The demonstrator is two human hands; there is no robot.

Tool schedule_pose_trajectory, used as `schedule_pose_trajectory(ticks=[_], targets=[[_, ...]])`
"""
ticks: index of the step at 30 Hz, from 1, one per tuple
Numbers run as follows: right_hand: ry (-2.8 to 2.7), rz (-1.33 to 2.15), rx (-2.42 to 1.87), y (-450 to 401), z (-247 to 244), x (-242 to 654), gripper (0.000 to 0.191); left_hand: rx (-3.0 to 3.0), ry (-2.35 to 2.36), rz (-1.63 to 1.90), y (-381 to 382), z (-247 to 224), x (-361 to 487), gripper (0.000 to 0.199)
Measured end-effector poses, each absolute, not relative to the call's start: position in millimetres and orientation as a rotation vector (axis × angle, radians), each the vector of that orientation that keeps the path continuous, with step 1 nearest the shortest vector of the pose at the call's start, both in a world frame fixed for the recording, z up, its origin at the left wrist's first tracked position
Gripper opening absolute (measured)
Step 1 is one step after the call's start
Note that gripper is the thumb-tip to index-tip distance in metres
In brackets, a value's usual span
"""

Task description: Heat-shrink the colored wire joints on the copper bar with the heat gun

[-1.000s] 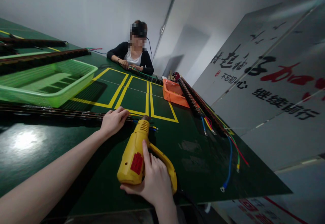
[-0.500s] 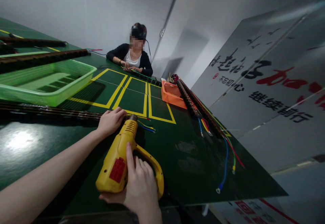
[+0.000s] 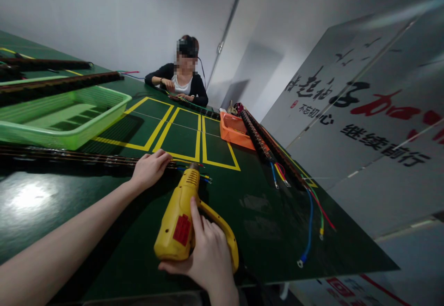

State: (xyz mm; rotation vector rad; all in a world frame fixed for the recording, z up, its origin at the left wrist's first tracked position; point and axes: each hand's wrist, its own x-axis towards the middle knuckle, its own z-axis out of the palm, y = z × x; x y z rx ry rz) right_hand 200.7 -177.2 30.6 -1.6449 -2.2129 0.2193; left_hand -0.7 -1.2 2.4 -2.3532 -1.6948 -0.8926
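Note:
My right hand (image 3: 210, 248) is wrapped round the handle of a yellow heat gun (image 3: 178, 213), its index finger lying along the body. The nozzle points away from me at the coloured wires (image 3: 203, 177) coming out of a long dark wiring harness (image 3: 86, 158). Near that end of the harness, my left hand (image 3: 151, 167) is closed on the wires. Its fingertips partly hide what they pinch. Blue and yellow wires with ring terminals stick out past the nozzle, lying over the green table (image 3: 263, 250).
A green basket (image 3: 79, 132) stands at the left with a dark harness (image 3: 62, 84) across it. An orange basket (image 3: 236, 132) and more harnesses (image 3: 258, 135) with loose wire ends lie to the right. Across the table sits a person (image 3: 182, 84), hands on some work.
The heat gun, in my right hand, has moved to the right, so its nozzle is now farther from my left fingers. My left hand has stayed nearly in place.

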Motion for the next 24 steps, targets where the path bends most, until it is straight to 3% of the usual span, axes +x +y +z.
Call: schedule_pose_trajectory(ticks=[14, 24], targets=[[-2.179, 0.078, -1.75, -180.1, 31.1, 203.0, 0.133, -2.376, -1.724, -0.927, -1.9, 5.2, 0.3, 0.031], [-2.231, 0.194, -1.64, -185.9, 24.0, 166.5, 0.134, -2.369, -1.737, -0.965, -1.6, 6.3, 1.1, 0.044]])
